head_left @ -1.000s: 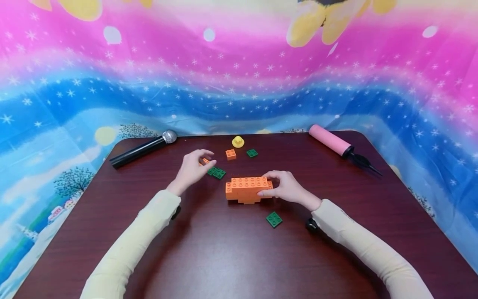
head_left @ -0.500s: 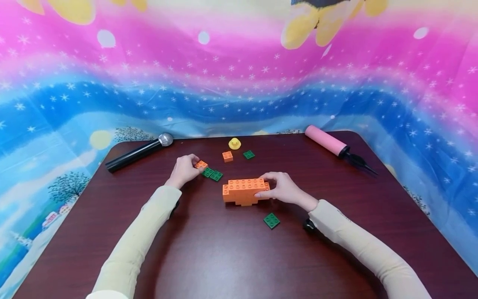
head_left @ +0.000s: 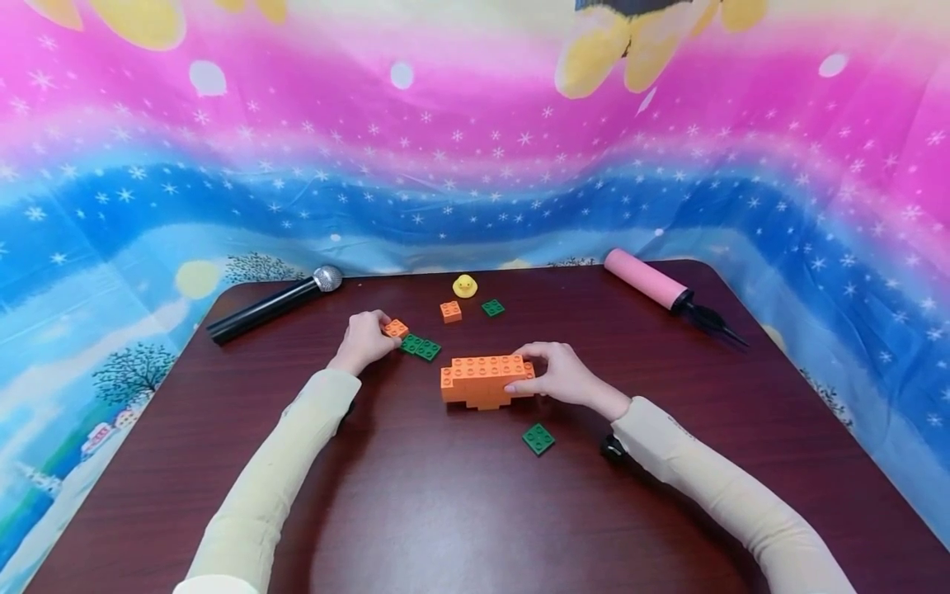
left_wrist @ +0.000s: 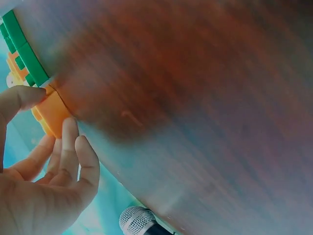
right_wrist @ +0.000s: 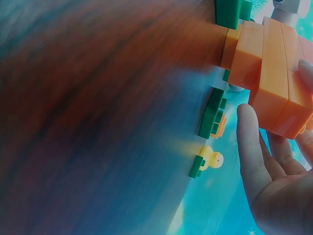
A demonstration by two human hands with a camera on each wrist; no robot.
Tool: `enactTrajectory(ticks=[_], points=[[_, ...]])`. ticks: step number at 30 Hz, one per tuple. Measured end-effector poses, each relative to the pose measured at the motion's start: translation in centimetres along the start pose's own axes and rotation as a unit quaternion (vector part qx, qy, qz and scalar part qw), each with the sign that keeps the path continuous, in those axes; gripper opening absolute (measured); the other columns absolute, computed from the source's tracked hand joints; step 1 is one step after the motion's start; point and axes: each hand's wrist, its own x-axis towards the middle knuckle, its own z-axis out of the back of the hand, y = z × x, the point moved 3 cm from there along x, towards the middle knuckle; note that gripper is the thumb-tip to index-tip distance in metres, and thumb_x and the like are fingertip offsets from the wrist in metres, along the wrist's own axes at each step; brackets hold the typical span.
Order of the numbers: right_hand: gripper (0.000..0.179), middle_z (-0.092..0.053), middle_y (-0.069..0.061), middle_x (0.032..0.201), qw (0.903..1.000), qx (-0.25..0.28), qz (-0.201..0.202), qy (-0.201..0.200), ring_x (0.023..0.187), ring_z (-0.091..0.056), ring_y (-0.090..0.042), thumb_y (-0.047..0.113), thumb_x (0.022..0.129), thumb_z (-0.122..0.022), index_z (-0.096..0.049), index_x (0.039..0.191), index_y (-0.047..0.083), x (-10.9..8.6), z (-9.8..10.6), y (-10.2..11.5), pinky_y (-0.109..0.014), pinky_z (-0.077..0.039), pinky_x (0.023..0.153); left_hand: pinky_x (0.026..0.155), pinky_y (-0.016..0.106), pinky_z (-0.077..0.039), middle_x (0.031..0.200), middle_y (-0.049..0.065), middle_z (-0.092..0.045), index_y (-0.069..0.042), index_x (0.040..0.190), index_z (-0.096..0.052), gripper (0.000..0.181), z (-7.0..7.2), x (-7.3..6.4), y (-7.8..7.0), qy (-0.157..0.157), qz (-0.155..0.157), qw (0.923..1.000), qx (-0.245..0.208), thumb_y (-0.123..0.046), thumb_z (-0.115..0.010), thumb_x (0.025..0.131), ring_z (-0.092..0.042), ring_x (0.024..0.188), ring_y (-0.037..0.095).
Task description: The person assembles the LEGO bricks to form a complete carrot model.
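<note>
On the left of the table my left hand [head_left: 364,342] pinches a small orange brick [head_left: 396,328] between thumb and fingers. In the left wrist view the thumb lies on one side of that brick [left_wrist: 53,110] and the fingertips on the other. Two green bricks [head_left: 420,346] sit end to end right beside it. My right hand [head_left: 558,370] grips the right end of a stepped block built from orange bricks [head_left: 486,384], which stands mid-table, wider above than at its base. The right wrist view shows this block [right_wrist: 274,73] from low down, with fingers curled about its end.
Behind the block lie another orange brick [head_left: 450,311], a green brick [head_left: 493,307] and a yellow rubber duck [head_left: 465,286]. One green brick [head_left: 538,439] lies in front. A microphone [head_left: 267,307] is at back left, a pink hand pump [head_left: 646,280] at back right. A printed cloth [head_left: 475,198] hangs behind.
My left hand has come down from hovering over the orange brick and taken hold of it. My right hand keeps its grip on the orange block. The head view has shifted slightly.
</note>
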Motion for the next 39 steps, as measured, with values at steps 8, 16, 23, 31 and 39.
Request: enactTrajectory(ticks=[8, 16, 23, 31, 39], points=[[0.042, -0.067, -0.008, 0.105, 1.0, -0.001, 0.0, -0.002, 0.052, -0.057, -0.027, 0.027, 0.077, -0.08, -0.067, 0.114, 0.011, 0.0, -0.1, -0.2, -0.033, -0.051, 0.05, 0.085, 0.041, -0.048, 0.106, 0.02, -0.064, 0.002, 0.112, -0.06, 0.04, 0.4, -0.1, -0.2, 0.007, 0.005, 0.9992, -0.04, -0.021, -0.071, 0.082, -0.057, 0.093, 0.029], [0.043, -0.067, -0.008, 0.106, 1.0, -0.005, -0.005, -0.001, 0.052, -0.058, -0.028, 0.028, 0.078, -0.08, -0.066, 0.115, 0.011, 0.0, -0.1, -0.3, -0.033, -0.051, 0.05, 0.082, 0.041, -0.051, 0.104, 0.018, -0.065, 0.001, 0.11, -0.061, 0.039, 1.4, -1.1, -3.4, 0.009, -0.041, 0.9968, -0.068, -0.023, -0.073, 0.082, -0.06, 0.093, 0.029], [0.044, -0.067, -0.01, 0.106, 0.9999, -0.009, -0.004, -0.002, 0.051, -0.057, -0.025, 0.028, 0.078, -0.08, -0.066, 0.115, 0.01, -0.1, 0.0, -0.2, -0.032, -0.051, 0.049, 0.079, 0.037, -0.055, 0.1, 0.014, -0.068, -0.003, 0.111, -0.064, 0.038, 1.8, -3.1, -8.2, 0.054, -0.151, 0.9805, -0.114, -0.018, -0.076, 0.079, -0.067, 0.089, 0.024], [0.043, -0.068, -0.008, 0.104, 0.9999, -0.016, -0.001, -0.002, 0.051, -0.056, -0.016, 0.029, 0.078, -0.08, -0.066, 0.115, 0.011, 0.1, -0.1, -0.1, -0.032, -0.052, 0.051, 0.08, 0.033, -0.056, 0.103, 0.011, -0.067, -0.003, 0.117, -0.064, 0.041, 1.7, -4.9, -11.2, 0.138, -0.223, 0.9544, -0.143, -0.016, -0.076, 0.08, -0.068, 0.087, 0.019], [0.042, -0.068, -0.004, 0.102, 0.9998, -0.021, -0.003, -0.004, 0.053, -0.057, -0.017, 0.03, 0.077, -0.08, -0.067, 0.113, 0.013, 0.2, -0.1, -0.1, -0.034, -0.053, 0.053, 0.078, 0.031, -0.056, 0.103, 0.01, -0.067, -0.004, 0.114, -0.067, 0.039, 1.3, -5.7, -12.2, 0.166, -0.245, 0.9469, -0.124, -0.016, -0.077, 0.078, -0.067, 0.084, 0.016]])
